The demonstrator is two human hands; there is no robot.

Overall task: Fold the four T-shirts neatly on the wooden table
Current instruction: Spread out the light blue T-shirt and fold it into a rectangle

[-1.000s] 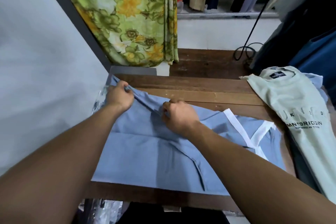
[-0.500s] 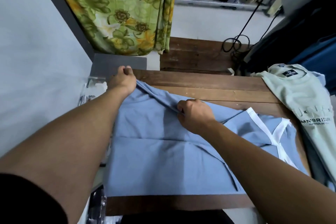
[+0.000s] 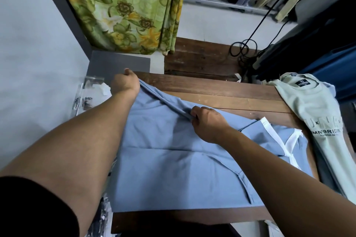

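A blue T-shirt (image 3: 173, 175) with white neck trim lies spread across the wooden table (image 3: 221, 92). Its far edge is gathered into a raised fold between my hands. My left hand (image 3: 125, 82) grips that edge at the table's far left corner. My right hand (image 3: 208, 123) pinches the same edge near the middle of the shirt. A pale green T-shirt (image 3: 317, 121) with dark lettering lies on the table's right side, over other garments; a bit of light blue cloth (image 3: 330, 88) peeks out behind its collar.
A flowered green curtain (image 3: 125, 5) hangs beyond the table. Clothes hang on a rail (image 3: 231, 4) at the back right, dark garments (image 3: 308, 48) at the right. A black cable (image 3: 244, 48) coils on a wooden board. Plastic packaging (image 3: 88, 96) lies left of the table.
The view has tilted down and shifted left. Both hands keep their grip on the shirt's far edge; my left hand has moved to the table's far left corner, stretching the fold.
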